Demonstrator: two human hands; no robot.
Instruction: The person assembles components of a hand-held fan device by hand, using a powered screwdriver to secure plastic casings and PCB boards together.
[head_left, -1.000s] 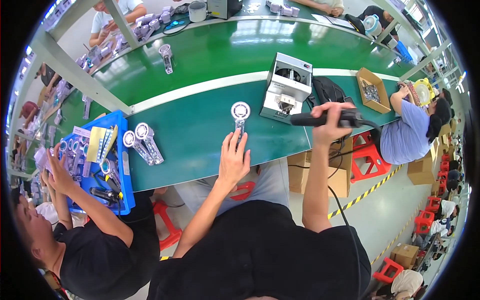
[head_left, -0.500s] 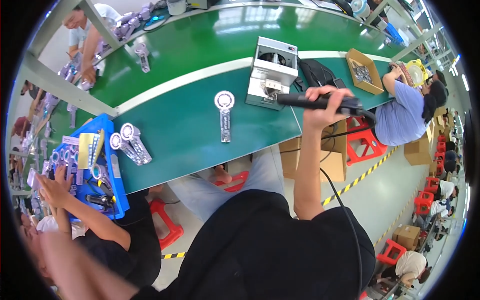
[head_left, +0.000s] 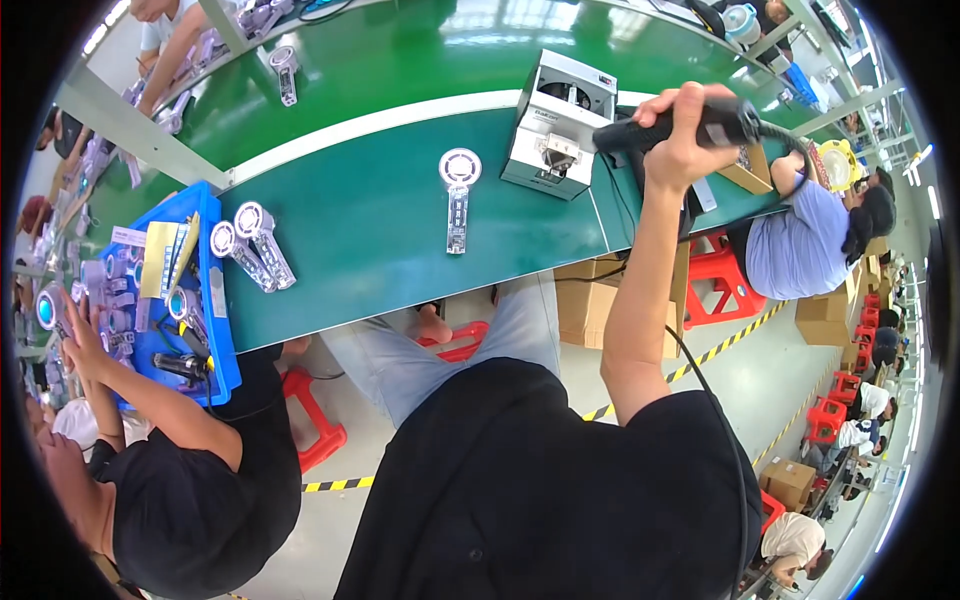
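In my right hand [head_left: 682, 150], raised over the right side of the bench, is a black corded electric screwdriver [head_left: 622, 137]; my fingers wrap round it. Its tip end points left, beside a grey box-shaped screw feeder [head_left: 540, 152] with a round dark opening. A handheld fan [head_left: 457, 212], round head away from me, lies alone on the green mat left of the feeder. Farther left, two similar fans [head_left: 262, 248] lie side by side near a blue bin. My left hand is out of view.
The blue bin [head_left: 222, 330] at the bench's left holds fan parts, papers and a black tool [head_left: 180, 365]. A co-worker beside it handles a fan [head_left: 47, 308]. The screwdriver's cable [head_left: 712, 425] hangs by my right arm. Red stools [head_left: 722, 290] and a cardboard box [head_left: 590, 312] stand below.
My right hand has lifted the screwdriver up and to the right, away from the feeder. My left forearm, blurred at the lower left before, has gone out of view.
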